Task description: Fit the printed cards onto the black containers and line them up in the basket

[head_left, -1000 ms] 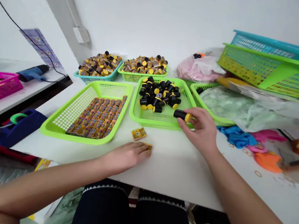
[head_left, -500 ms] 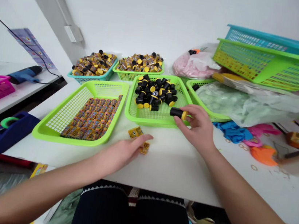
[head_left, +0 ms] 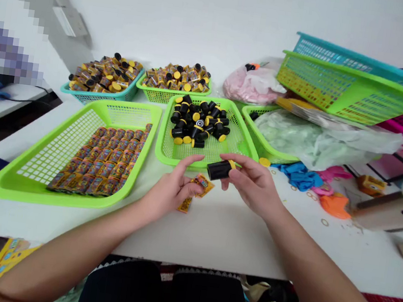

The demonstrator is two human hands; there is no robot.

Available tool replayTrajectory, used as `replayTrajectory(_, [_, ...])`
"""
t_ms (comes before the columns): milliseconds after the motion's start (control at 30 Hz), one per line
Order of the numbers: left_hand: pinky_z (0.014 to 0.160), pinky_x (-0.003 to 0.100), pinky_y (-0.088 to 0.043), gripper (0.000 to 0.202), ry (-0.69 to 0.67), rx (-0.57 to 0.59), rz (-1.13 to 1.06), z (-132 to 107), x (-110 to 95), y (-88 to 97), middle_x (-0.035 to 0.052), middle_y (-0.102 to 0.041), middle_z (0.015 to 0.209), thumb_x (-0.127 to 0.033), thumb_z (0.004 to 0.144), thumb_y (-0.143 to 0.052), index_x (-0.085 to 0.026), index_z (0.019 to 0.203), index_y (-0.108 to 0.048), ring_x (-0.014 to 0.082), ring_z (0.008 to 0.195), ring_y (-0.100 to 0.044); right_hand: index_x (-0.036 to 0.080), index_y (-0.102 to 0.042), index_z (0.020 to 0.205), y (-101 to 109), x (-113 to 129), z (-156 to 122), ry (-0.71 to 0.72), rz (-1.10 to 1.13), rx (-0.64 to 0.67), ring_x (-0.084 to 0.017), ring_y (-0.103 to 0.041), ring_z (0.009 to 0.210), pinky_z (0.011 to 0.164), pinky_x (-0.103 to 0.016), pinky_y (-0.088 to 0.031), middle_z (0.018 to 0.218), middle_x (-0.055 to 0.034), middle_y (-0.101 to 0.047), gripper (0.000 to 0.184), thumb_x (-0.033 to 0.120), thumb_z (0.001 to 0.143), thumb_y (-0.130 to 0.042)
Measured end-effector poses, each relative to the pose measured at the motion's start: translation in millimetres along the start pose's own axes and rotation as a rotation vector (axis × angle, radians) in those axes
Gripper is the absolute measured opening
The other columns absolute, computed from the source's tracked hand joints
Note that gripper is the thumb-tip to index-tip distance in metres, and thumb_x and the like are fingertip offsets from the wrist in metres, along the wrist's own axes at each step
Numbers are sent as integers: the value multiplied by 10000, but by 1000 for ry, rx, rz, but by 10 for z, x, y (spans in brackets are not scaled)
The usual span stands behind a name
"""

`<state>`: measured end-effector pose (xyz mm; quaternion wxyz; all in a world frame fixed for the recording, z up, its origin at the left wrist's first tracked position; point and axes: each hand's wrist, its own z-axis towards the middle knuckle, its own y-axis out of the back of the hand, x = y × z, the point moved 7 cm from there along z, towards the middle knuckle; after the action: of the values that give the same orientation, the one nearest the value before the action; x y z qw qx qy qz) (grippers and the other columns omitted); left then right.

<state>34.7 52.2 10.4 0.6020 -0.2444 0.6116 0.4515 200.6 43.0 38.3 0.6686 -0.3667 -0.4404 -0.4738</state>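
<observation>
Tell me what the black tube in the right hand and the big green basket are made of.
The black tube looks like smooth moulded plastic, with a soft sheen; its yellow cap seems plastic too. The green basket looks like glossy moulded plastic: an even lattice, rounded rim, uniform colour.

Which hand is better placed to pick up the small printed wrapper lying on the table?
Left, I'd judge: the left hand is right beside the wrapper, while the right hand is gripping a black, yellow-capped container.
</observation>
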Motion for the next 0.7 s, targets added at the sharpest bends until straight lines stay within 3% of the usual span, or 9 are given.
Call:
replayTrajectory(100, [584, 192, -492, 684, -45, 0, 108, -87, 3, 25, -53, -701, 695, -125, 860, -552, -223, 1486, -295, 93, 564, -635, 294, -687, 1192, -40, -78, -25, -110, 92, 48, -89, -639, 632, 597, -222, -522, 764, 21, -672, 279, 322, 914, -676])
replayTrajectory(267, [558, 216, -516, 706, -88, 7, -22, -137, 30, 40, -30, -706, 715, -145, 884, -572, -238, 1504, -248, 117, 568, -656, 274, -720, 1130, -98, -151, -37, -173, 83, 96, -93, -635, 625, 564, -226, -520, 835, -5, -702, 239, 332, 899, -690])
replayTrajectory(400, [602, 239, -548, 689, -125, -25, -52, -143, 37, 70, 12, -743, 793, -195, 916, -608, -233, 1500, -244, 121, 597, -680, 286, -719, 1126, -102, -84, -22, -121, -35, 108, -75, -615, 587, 542, -204, -509, 773, 15, -684, 238, 259, 890, -697])
replayTrajectory(467, [607, 245, -559, 706, -126, -21, -44, -140, 29, 63, 30, -757, 830, -243, 910, -645, -236, 1495, -250, 129, 611, -690, 281, -722, 1119, -97, -20, -13, -55, -113, 96, -91, -641, 660, 569, -212, -538, 856, -4, -690, 268, 217, 859, -723])
replayTrajectory(600, [581, 236, -576, 883, -110, -2, -120, -126, -35, 25, 64, -764, 966, -297, 850, -738, -286, 1521, -165, 159, 690, -724, 266, -734, 1094, -118, 70, -15, 73, -201, 92, -151, -673, 900, 728, -275, -605, 1052, -51, -659, 324, 177, 785, -777])
replayTrajectory(700, [650, 266, -612, 999, -95, -35, -127, -119, -74, 28, 77, -750, 1049, -293, 792, -791, -312, 1533, -121, 205, 831, -750, 254, -733, 1098, -190, 36, -30, 62, -230, 153, -148, -680, 868, 755, -296, -609, 985, -41, -687, 338, 209, 769, -795])
